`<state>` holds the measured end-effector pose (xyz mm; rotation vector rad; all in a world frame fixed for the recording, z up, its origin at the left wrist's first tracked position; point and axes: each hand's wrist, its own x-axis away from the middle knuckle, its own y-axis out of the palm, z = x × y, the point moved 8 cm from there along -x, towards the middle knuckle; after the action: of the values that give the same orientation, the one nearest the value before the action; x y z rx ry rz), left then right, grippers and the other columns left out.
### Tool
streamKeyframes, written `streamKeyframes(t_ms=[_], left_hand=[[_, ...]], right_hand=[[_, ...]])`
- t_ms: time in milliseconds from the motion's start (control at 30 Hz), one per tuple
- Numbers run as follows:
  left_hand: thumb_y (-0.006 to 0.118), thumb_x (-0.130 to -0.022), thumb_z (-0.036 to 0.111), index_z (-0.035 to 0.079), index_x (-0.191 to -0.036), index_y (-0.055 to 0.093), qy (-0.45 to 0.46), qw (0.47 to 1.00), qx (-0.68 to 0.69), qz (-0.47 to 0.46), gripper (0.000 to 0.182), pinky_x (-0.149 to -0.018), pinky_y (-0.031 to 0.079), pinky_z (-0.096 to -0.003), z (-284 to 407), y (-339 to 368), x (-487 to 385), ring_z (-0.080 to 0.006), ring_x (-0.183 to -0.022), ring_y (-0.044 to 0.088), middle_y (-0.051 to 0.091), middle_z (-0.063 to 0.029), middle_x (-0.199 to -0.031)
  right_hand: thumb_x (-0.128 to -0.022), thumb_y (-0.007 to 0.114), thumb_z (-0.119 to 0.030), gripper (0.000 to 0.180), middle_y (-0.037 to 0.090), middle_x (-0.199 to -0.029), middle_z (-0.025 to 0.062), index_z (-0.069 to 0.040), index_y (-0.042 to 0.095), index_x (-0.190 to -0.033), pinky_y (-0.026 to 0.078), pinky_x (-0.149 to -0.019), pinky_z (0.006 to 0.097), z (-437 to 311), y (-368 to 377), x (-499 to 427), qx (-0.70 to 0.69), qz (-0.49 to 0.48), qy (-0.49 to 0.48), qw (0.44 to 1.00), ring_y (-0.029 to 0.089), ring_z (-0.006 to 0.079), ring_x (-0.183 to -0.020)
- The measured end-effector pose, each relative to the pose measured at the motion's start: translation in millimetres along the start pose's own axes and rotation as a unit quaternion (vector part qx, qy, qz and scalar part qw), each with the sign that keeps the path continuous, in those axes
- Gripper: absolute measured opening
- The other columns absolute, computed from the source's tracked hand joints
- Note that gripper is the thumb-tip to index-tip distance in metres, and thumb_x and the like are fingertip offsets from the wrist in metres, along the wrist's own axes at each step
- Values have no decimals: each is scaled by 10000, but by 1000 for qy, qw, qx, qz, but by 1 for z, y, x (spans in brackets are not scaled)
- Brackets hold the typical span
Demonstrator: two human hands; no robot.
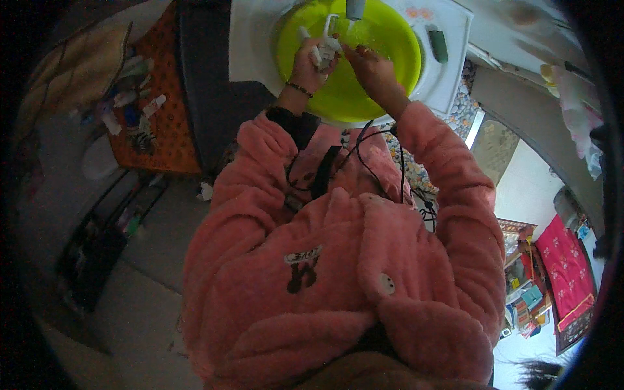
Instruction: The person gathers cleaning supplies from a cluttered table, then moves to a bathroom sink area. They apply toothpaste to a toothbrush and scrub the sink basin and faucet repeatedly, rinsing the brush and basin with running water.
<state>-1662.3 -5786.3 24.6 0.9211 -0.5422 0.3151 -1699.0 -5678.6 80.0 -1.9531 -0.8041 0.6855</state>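
My left hand [308,63] grips a small white object [327,52] that looks like plastic, with a thin white loop rising from it. What exactly it is cannot be made out. Close beside it, my right hand [373,73] has its fingers bent and fingertips near or against the white object; whether it pinches something small is unclear. Both hands are above a bright yellow-green basin [341,109]. Water runs from a grey faucet spout [355,9] into the basin, just beyond the fingers.
The basin sits in a white washbasin [253,58]. A dark green bar [438,46] lies on its right ledge. Black cables [360,146] hang from my sleeves over my lap. To the left stands an orange patterned table [165,107] with clutter on it.
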Motion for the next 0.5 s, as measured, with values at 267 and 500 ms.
streamKeyframes(t_ms=[267,500], left_hand=[[487,-881,343,55,-1054,566,12,997,11,79,345,-483,443,-291,-7,-10,-3,-187,-630,591,632,-71,-820],[509,-869,325,48,-1031,589,40,994,6,98,330,-466,407,-283,-12,-16,-7,-172,-589,559,604,-58,-755]], right_hand=[[-823,503,-79,438,594,-914,102,-156,500,-1254,520,-508,383,7,-2,-4,-9,14,21,1000,624,268,-704],[-801,538,-97,448,591,-926,107,-153,500,-1245,509,-500,389,10,5,-5,-24,39,33,998,621,272,-693]])
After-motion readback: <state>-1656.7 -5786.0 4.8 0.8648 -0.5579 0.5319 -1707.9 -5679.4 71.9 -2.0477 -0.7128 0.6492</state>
